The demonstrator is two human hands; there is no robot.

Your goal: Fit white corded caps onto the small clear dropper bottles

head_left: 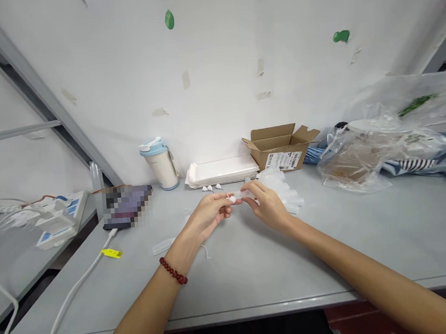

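My left hand [211, 212] pinches a small white piece [232, 199] between thumb and forefinger. Right beside it, my right hand [267, 202] has its fingertips closed on a small translucent plastic sleeve [240, 194]. The two pieces meet between my hands, but whether one sits inside the other is too small to tell. Several translucent plastic sleeves [291, 195] lie in a pile behind my right hand. Small white pieces [211, 188] with thin dark ends rest in a row beyond my left hand. Another clear sleeve [163, 246] lies left of my left wrist, and a white string [206, 250] shows to its right.
Along the wall stand a white tumbler with a blue lid [162, 163], a stack of white trays [223, 171] and an open cardboard box [283, 150]. A phone [128, 206] with a cable and a power strip [64, 224] are at left. Plastic bags [360, 157] lie at right.
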